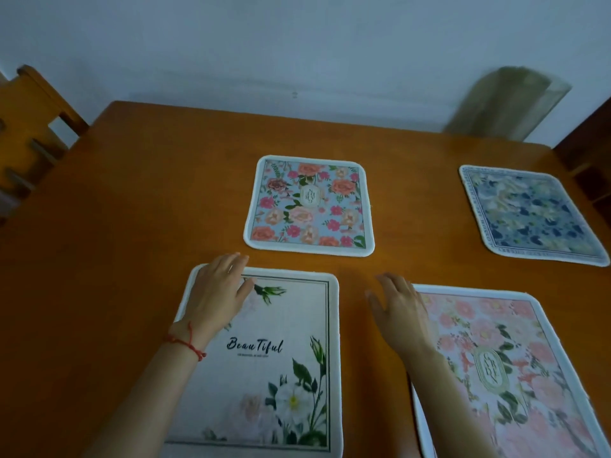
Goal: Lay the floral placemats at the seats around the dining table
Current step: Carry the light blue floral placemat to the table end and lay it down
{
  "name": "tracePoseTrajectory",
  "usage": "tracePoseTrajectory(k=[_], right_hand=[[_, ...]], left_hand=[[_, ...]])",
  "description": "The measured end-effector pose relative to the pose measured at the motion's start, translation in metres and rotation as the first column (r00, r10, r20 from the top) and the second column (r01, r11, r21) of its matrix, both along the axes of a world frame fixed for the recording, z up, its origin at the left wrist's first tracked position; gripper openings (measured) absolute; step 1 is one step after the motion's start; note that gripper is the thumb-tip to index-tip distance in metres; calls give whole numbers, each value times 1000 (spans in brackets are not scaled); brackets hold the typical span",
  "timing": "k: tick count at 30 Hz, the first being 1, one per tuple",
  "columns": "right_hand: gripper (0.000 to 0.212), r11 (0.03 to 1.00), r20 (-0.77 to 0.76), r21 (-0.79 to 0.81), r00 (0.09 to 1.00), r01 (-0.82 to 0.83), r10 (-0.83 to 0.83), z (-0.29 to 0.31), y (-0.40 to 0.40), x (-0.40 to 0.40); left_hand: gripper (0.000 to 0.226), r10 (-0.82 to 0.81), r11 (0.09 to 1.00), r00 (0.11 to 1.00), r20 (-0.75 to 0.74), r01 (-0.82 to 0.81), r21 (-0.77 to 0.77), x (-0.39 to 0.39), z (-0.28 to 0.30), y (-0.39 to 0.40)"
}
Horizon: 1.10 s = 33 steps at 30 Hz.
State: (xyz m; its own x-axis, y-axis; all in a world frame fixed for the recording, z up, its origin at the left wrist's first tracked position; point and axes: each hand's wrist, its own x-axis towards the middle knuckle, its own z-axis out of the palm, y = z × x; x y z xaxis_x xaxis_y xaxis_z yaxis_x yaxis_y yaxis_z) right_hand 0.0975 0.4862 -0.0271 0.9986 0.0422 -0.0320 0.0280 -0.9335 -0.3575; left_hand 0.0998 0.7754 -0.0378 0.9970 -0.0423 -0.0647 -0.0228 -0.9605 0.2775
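Several floral placemats lie flat on the orange wooden table (115, 226). A white mat lettered "Beautiful" (264, 365) is near me at the left; my left hand (218, 292) rests flat on its far left corner, fingers spread. A pink rose mat (506, 368) is near me at the right; my right hand (400, 312) hovers open over its left edge and the bare wood beside it. A blue mat with pink and orange flowers (309, 206) lies at the far centre. A dark blue patterned mat (532, 214) lies at the far right.
A wooden chair (29, 127) stands at the table's left end. Another chair's edge (588, 153) shows at the far right. A blurred beige object (502, 100) leans by the white wall behind the table.
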Motion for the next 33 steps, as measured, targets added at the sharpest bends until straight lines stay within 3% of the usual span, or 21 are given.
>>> tracePoseTrajectory(k=[18,28,33], right_hand=[[41,990,-58,102,994,97,-92,-65,4,143],[40,955,-32,234,984,180,-177,-73,13,196],[30,858,-75,403,946,319,-317,-77,9,209]], left_hand=[[45,105,988,993,-52,-110,-104,123,-64,8],[34,310,891,951,-8,-293,-348,174,-59,-5],[28,391,827,920,18,-343,-445,188,-60,-6]])
